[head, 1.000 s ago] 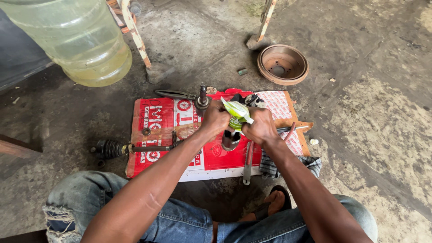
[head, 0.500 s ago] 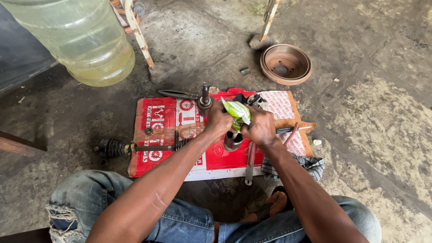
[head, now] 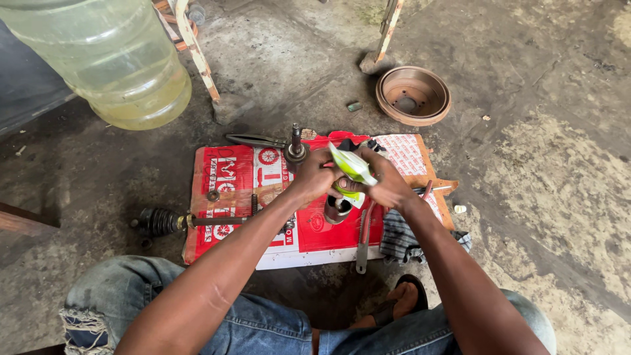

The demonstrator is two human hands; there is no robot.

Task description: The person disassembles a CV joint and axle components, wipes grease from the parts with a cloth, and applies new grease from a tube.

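Note:
Both of my hands grip a green and white soft packet over a dark metal cup-shaped joint part. My left hand holds the packet's lower side and my right hand closes on its upper end. The packet points down into the open cup. All this is above a flattened red and white cardboard box on the concrete floor. A second metal joint with a stub shaft stands upright just behind my left hand.
An axle shaft with a black rubber boot lies across the cardboard's left edge. A long wrench, a striped rag and pliers lie around. A rusty brake drum sits far right, a large clear water jug far left.
My hands and the packet stay over the cup; the packet has tilted slightly. The camera view has shifted a little.

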